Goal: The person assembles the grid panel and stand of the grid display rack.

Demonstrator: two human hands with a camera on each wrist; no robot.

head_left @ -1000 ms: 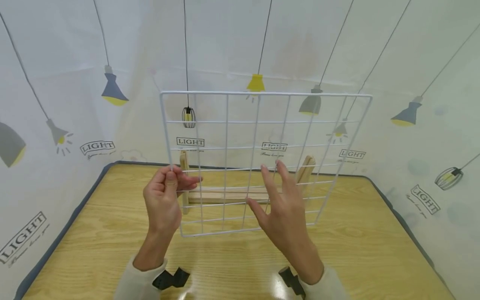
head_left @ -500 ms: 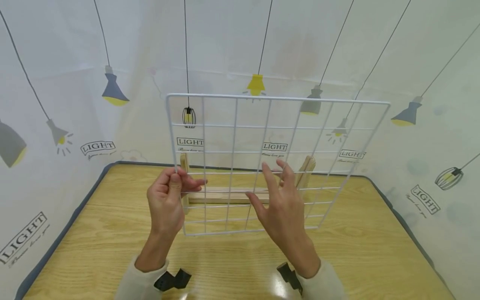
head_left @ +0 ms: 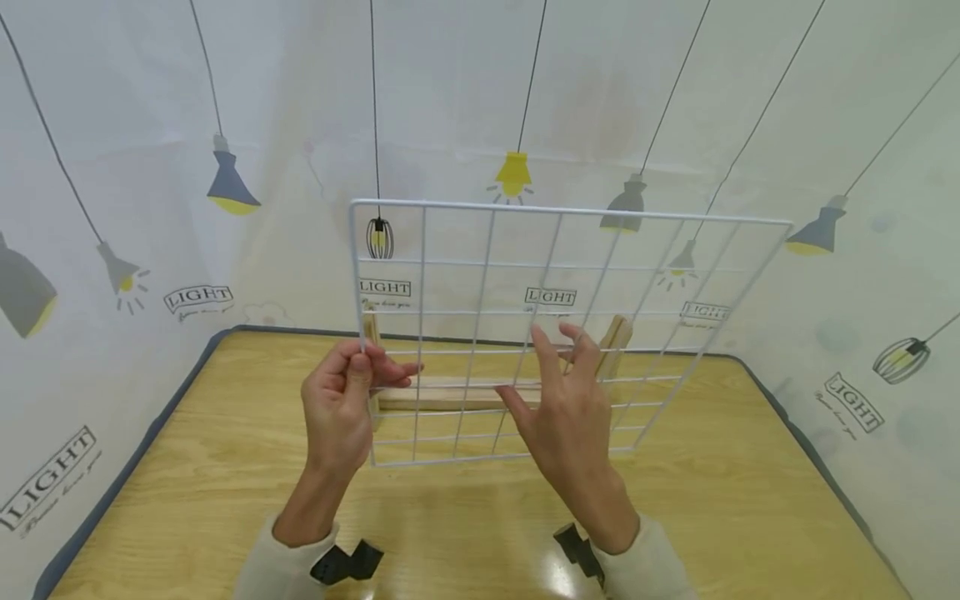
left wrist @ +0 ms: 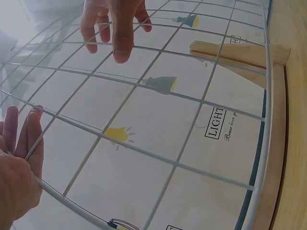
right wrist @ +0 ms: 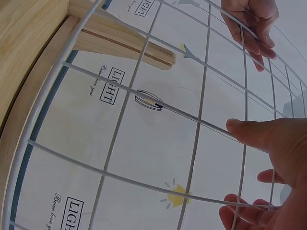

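A white wire grid panel (head_left: 570,212) stands up in front of me, its top edge leaning, with the right side angled away. My left hand (head_left: 339,421) pinches its left edge wire between thumb and fingers, a little below mid-height. The right hand (head_left: 572,429) lies against the middle right of the grid, fingers spread and mostly straight. In the right wrist view, its thumb (right wrist: 249,132) lies along a wire while the other fingertips show among the wires lower down. Behind the panel is a wooden stand (head_left: 442,398) with a crossbar and two uprights, partly overlapped by wires and hands.
A wood-grain table (head_left: 465,525) carries the stand. A pale cloth curtain (head_left: 450,100) printed with lamps surrounds it on the back and both sides, meeting the table along a dark blue border (head_left: 285,331).
The grid panel has shifted to the right, and its top edge has come lower in the head view. My left hand has moved slightly right with it; the right hand barely moved.
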